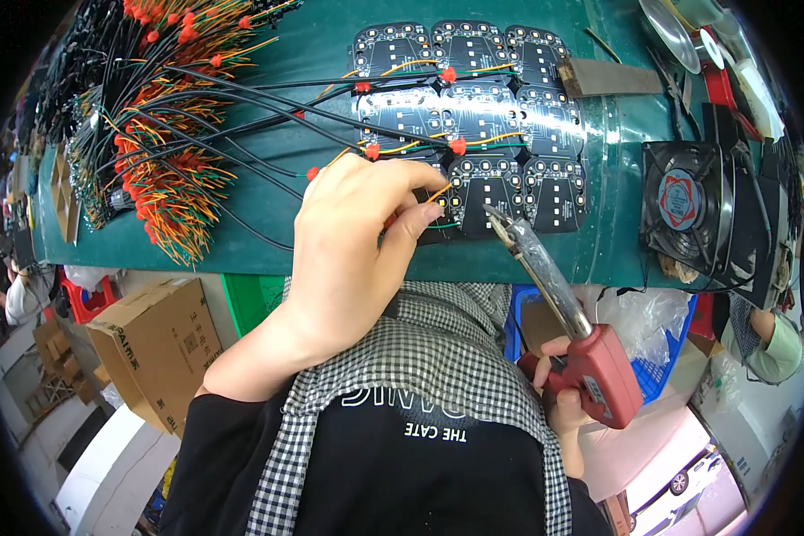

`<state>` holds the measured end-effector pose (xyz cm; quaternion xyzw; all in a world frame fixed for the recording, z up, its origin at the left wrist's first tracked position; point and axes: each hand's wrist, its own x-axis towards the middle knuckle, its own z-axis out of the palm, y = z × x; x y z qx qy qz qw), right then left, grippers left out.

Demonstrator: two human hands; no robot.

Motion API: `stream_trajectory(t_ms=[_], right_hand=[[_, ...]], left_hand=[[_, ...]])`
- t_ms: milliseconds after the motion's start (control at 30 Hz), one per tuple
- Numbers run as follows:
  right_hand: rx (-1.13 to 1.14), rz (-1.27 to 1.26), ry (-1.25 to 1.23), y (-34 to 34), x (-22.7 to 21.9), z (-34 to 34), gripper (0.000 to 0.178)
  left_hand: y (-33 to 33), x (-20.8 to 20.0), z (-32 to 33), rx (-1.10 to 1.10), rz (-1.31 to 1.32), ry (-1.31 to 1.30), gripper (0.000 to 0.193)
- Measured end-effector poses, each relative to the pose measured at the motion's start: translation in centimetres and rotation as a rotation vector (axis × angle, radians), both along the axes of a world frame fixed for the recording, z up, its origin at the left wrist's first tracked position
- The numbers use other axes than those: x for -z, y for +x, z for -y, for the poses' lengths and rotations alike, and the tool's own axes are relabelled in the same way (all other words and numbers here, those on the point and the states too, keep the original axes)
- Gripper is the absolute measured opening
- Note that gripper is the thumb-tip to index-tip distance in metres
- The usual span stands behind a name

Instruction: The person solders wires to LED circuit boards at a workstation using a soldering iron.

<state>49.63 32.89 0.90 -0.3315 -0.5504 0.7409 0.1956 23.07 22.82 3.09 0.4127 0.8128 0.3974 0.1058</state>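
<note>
My left hand (348, 237) pinches a thin orange wire (439, 191) between thumb and forefinger at the lower-left corner of a panel of black circuit boards (549, 134). A green wire end lies just below the fingertips. My right hand (561, 389) grips a red-handled soldering gun (603, 375). Its metal tip (491, 213) points up-left at the bottom row of boards, to the right of my left fingers. Black cables (313, 121) with red connectors and orange and green ends run across the left and middle boards. My left hand covers part of the bottom-left board.
A large bundle of cables (165, 170) is heaped on the left of the green table (268, 205). To the right stand a black fan (685, 201) and a flat metal bar (612, 78). Below the table are a cardboard box (156, 353) and a blue crate (657, 375).
</note>
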Motion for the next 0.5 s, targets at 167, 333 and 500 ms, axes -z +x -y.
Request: stream_trajectory(t_ms=[167,333,500], right_hand=[[0.024,-0.003,0.011,-0.7,-0.3,-0.1,0.067],[-0.019,0.116,0.093,-1.2,-0.6,-0.2,0.068],[-0.069,0.150,0.196,-0.8,0.0,-0.2,0.070]], left_hand=[[-0.2,0.2,0.2,0.076,-0.113,-0.096,0.009],[-0.2,0.0,-0.2,0.096,-0.103,-0.132,0.012],[-0.1,0.0,-0.4,0.100,-0.131,-0.154,0.013]])
